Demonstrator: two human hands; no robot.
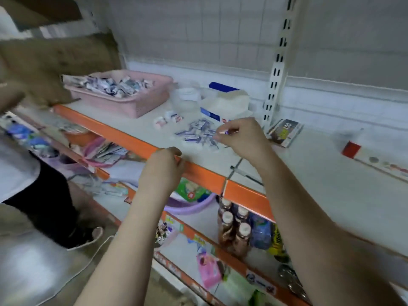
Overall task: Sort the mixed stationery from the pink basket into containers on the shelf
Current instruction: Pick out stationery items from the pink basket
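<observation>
A pink basket [141,100] full of mixed small stationery packets stands at the back left of the shelf [331,186]. A loose pile of small blue-and-white items [198,134] lies on the shelf in front of a clear round container [186,100] and a white box with a blue lid [225,102]. Three small white-and-red items [169,119] lie left of the pile. My right hand [240,138] hovers at the pile's right edge, pinching one small blue-and-white item [225,133]. My left hand [163,166] rests with curled fingers on the shelf's orange front edge [136,140].
A brown and yellow box [284,132] lies right of the upright post [277,62]. A red and white carton [357,153] sits at far right. Another person [33,173] stands at left, their arm reaching by the basket. Lower shelves hold bottles [234,228] and packets.
</observation>
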